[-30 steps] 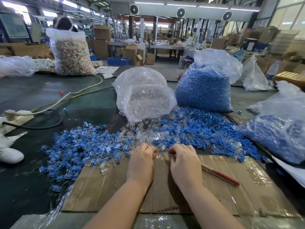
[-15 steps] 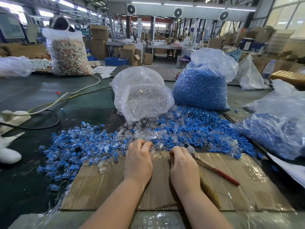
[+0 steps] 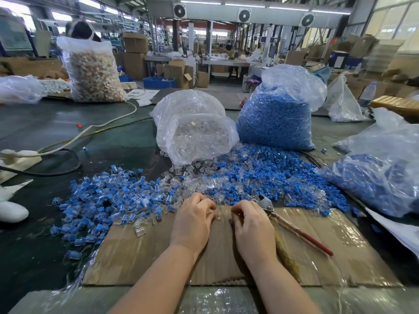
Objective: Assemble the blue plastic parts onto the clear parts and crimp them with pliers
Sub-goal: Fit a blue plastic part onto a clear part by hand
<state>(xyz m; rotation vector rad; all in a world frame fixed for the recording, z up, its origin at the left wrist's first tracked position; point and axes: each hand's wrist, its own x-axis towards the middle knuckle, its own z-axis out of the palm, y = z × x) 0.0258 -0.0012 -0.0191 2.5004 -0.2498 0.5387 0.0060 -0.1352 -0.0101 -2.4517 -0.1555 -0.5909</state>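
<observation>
Evidently my left hand (image 3: 192, 219) and right hand (image 3: 250, 225), fingers curled, pinched a clear part (image 3: 218, 215) for mating, pliers (image 3: 292, 227) beside.

**One head-worn view, looking forward and down**

A single wide-angle camera sits on the person's head, close above the dark green work surface (image 3: 118, 141). It faces forward and tilts down, so both bare forearms enter from the bottom edge and the flat brown cardboard sheet (image 3: 340, 250) fills the near foreground. Farther up, the view reaches across the factory hall to the grey ceiling duct with round fans (image 3: 244, 15). Straight lines bow near the edges.
</observation>
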